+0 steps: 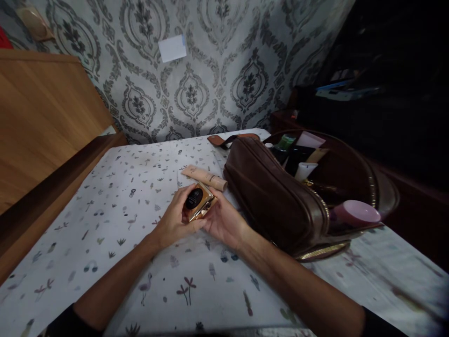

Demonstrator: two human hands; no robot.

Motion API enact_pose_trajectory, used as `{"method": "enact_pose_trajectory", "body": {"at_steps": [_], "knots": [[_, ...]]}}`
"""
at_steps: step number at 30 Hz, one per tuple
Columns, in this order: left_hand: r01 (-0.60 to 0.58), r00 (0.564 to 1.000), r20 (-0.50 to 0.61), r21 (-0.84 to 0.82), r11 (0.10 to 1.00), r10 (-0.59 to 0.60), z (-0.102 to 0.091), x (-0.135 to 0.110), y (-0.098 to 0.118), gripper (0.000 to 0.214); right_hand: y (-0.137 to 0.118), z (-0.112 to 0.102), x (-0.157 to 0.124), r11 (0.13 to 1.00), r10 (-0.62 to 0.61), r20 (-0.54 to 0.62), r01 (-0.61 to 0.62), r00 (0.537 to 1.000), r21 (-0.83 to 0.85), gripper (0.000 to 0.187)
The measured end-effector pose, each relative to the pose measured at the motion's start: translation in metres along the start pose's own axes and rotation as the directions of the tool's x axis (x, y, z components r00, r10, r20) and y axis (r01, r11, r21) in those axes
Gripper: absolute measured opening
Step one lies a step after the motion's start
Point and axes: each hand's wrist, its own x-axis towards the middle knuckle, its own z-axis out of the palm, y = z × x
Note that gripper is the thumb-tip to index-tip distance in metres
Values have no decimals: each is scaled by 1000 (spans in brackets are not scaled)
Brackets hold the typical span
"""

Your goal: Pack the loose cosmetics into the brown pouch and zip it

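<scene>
Both hands hold a small gold compact case [199, 202] with a black round label on top, just above the patterned white bed sheet [115, 201]. My left hand [173, 219] wraps its fingers round the case's left side. Under the case's right side sits my right hand [224, 220], cupping it from below. Just beyond the case, a beige tube [205, 177] lies on the sheet. To the right stands an open brown leather toiletry bag [273, 201] with several bottles and tubes inside.
A pink round jar [356, 213] pokes out of the bag's near end. A wooden headboard [42, 117] rises at the left, and a patterned wall [210, 70] stands behind. Dark furniture with papers fills the right.
</scene>
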Motion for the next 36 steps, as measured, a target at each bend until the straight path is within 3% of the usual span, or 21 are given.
{"method": "enact_pose_trajectory", "body": {"at_steps": [5,11,22,28,32,36], "knots": [[-15,1000,24,-3,1000,15,-2,-1,2,71,-1,0,0,996,47,-44,-43,998,72,31],[31,997,68,-140,990,-22,-7,-1,7,61,0,-5,-1,998,65,24,-65,998,17,37],[78,997,10,-267,961,-79,-10,1,13,47,-1,-4,-3,999,48,47,-49,998,18,39],[25,999,-32,-254,967,-34,-9,1,16,45,-1,-2,-6,999,3,69,-7,998,49,36],[10,1000,-7,-283,959,-13,-8,1,14,57,-1,3,-8,999,-50,65,50,997,-1,32],[118,993,10,-318,941,-121,-6,0,8,86,-3,8,-10,993,-105,73,109,992,-48,38]]}}
